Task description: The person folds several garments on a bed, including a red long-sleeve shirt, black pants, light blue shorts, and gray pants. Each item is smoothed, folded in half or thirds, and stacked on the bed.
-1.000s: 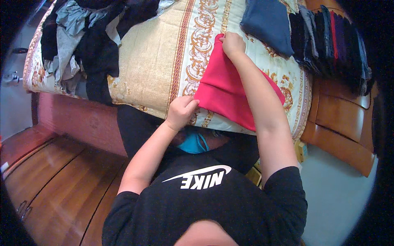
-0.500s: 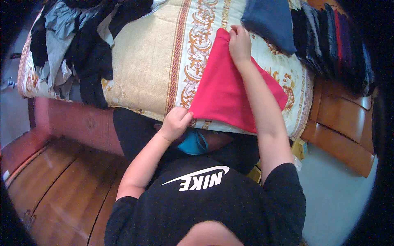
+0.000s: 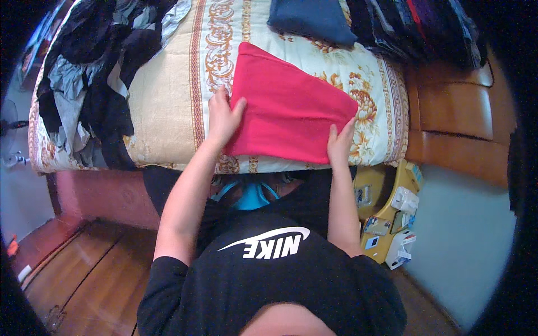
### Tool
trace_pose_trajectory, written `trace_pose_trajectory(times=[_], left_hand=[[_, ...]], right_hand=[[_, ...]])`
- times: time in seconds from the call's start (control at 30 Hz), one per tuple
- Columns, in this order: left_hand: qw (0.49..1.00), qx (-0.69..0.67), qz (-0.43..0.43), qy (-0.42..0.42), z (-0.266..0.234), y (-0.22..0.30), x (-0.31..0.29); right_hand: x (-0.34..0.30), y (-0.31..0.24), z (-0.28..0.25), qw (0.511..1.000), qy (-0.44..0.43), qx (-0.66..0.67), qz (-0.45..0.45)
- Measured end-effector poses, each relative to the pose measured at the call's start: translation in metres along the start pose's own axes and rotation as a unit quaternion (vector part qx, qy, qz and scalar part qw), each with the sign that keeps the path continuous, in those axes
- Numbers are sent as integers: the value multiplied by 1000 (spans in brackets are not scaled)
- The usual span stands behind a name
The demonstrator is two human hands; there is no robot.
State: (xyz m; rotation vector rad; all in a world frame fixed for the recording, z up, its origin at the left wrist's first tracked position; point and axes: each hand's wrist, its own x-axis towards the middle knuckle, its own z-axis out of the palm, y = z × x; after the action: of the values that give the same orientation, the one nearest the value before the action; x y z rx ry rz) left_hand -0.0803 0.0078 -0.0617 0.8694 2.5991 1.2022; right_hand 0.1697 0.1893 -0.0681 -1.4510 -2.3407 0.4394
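Note:
A red folded garment point(image 3: 291, 106) lies flat on the patterned bedspread in front of me, one corner pointing to the far left. My left hand point(image 3: 224, 117) touches its left edge, thumb on the cloth and fingers stretched out beside it. At the near right corner rests my right hand point(image 3: 340, 147), thumb on the cloth and fingers extended along the right edge. Both hands are open. What kind of garment it is cannot be made out.
Loose black and grey clothes point(image 3: 84, 84) are heaped at the bed's left. Beyond the red garment lies a folded blue garment point(image 3: 311, 21), with a row of folded dark clothes point(image 3: 414, 31) at far right. A yellow shelf point(image 3: 384, 204) with small items stands at near right.
My right hand has let go of the garment's far corner and come down to its near right corner. My left hand has moved up its left edge. The cloth now lies flatter.

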Motion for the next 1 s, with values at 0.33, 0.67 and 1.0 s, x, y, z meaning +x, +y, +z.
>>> trace_pose_trajectory(times=[0.33, 0.67, 1.0], left_hand=[[975, -158, -141, -72, 15, 0, 56], [935, -288, -183, -100, -83, 27, 55], [935, 328, 115, -75, -16, 42, -42]], right_hand=[[71, -9, -32, 709, -309, 561, 297], [95, -57, -44, 720, -385, 553, 167], [-9, -121, 3, 962, -120, -113, -218]])
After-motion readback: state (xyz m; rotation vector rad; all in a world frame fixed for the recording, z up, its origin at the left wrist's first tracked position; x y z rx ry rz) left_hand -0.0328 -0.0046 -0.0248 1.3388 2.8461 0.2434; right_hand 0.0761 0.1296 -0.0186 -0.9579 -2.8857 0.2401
